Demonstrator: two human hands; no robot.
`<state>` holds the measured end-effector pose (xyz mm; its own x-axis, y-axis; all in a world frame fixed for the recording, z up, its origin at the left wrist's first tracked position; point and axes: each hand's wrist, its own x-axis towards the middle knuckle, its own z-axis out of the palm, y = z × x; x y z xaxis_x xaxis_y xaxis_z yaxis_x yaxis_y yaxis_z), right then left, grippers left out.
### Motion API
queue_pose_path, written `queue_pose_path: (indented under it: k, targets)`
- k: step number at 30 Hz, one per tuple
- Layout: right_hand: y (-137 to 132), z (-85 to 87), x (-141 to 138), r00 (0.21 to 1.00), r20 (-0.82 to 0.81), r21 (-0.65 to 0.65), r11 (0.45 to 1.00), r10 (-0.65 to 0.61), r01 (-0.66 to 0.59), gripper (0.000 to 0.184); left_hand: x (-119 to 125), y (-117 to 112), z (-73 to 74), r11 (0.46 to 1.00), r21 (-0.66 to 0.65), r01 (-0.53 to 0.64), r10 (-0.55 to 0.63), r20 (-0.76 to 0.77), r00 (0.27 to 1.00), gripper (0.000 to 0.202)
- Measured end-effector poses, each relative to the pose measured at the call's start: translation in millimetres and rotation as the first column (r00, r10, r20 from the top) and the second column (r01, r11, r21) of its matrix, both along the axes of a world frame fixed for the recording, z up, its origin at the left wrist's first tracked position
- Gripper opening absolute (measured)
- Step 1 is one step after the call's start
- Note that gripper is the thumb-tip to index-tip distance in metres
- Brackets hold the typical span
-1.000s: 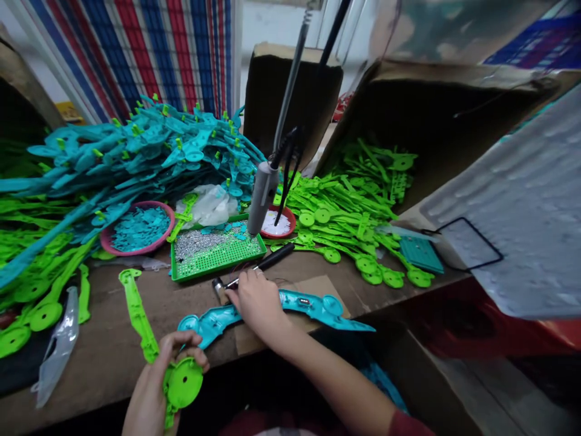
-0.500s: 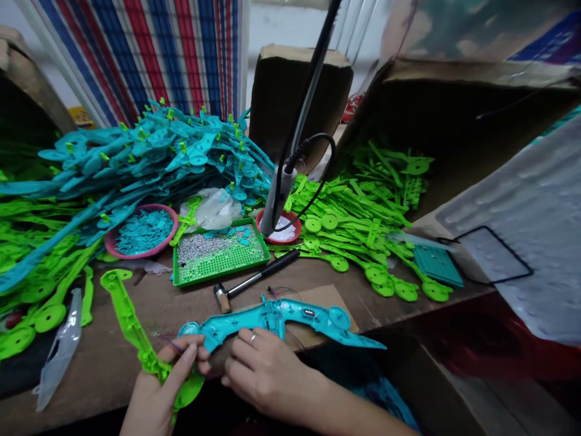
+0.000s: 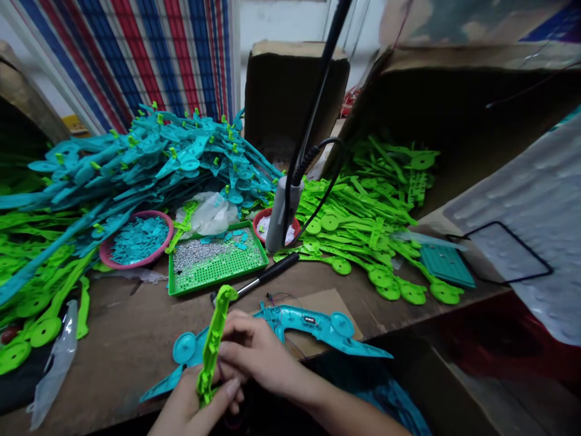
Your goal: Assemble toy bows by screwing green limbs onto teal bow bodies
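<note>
My left hand [image 3: 195, 399] grips a bright green plastic part [image 3: 212, 345], which stands nearly upright with its hooked end on top. My right hand [image 3: 261, 351] is close against it, fingers curled in a pinch near the left fingertips. A thin dark purple wire [image 3: 220, 368] shows between the hands; which fingers have it I cannot tell. Behind the hands a long curved blue plastic shell [image 3: 313, 324] lies on the bench, its inside facing up and its middle partly covered. Beyond it lies a hammer [image 3: 272, 272], its head mostly hidden by the green part.
A green perforated tray [image 3: 218, 275] holds many small screws. Beside it are a pink basket [image 3: 105, 257] of small blue pieces and a red bowl [image 3: 258, 218] of white pieces. A hanging electric screwdriver [image 3: 284, 212] stands behind the hammer. Blue parts [image 3: 181, 157] and green parts [image 3: 358, 224] are heaped around.
The green part has moved right and turned more upright in my left hand. My right hand has left the blue shell's edge and come up to the green part. The view has shifted slightly.
</note>
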<state>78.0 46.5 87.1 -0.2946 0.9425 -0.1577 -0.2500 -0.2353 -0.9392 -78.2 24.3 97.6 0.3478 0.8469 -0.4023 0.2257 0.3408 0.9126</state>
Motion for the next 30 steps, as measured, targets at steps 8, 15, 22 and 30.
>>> queue_pose_path:
  k: [8,15,22,30]
  targets:
    - [8.7,10.5,7.4,0.969,-0.147,-0.076,0.979,-0.197,0.188,0.032,2.6,10.5,-4.7,0.962,-0.045,-0.269,0.272,0.08,0.959,0.043]
    - [22.0,39.3,8.0,0.842,0.525,0.353,0.869,0.123,-0.347,0.026,-16.6,7.8,0.5,0.905,-0.075,-0.419,0.421,0.306,0.854,0.038]
    - [17.4,39.1,-12.6,0.833,0.542,0.317,0.892,0.109,-0.322,0.009,-21.9,-10.5,-6.6,0.893,0.096,-0.44,0.393,0.309,0.866,0.023]
    - [6.5,39.0,-27.3,0.905,0.401,0.259,0.931,0.139,-0.258,0.006,-24.5,-27.1,-6.2,0.914,0.179,-0.365,0.364,0.041,0.931,0.041]
